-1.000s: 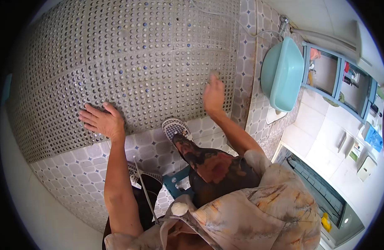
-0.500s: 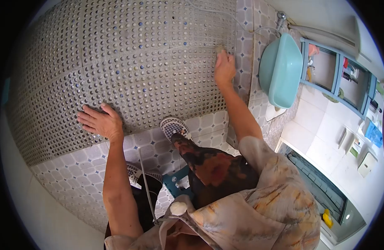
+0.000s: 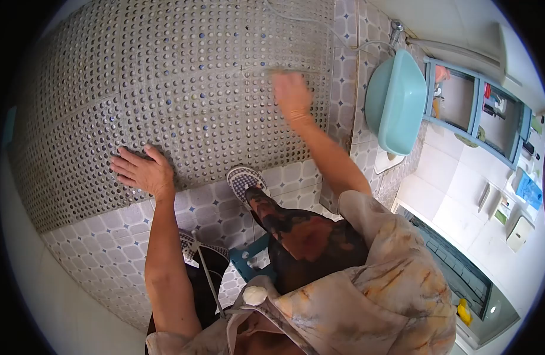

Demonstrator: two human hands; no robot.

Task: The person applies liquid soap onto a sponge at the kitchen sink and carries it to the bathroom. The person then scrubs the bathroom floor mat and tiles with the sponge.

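Observation:
A grey mat (image 3: 183, 106) with rows of small holes or studs, some of them blue, spreads across the floor. My left hand (image 3: 143, 171) lies flat on its near part, fingers spread and nothing in them. Farther up and to the right, my right hand (image 3: 293, 94) is closed and pressed low over the mat, a little smeared by motion. A thin greenish-brown edge shows at its fingertips. What that thing is I cannot make out.
My checkered shoe (image 3: 244, 178) rests at the mat's near edge on patterned tiles (image 3: 296, 177). A teal basin (image 3: 402, 106) stands at right, near a pale hose (image 3: 320, 22). Beyond is a blue shelf rack (image 3: 478, 106). A teal stool (image 3: 248, 260) is below me.
My right hand has swept left across the mat, away from the tiled edge. The left hand stays in place.

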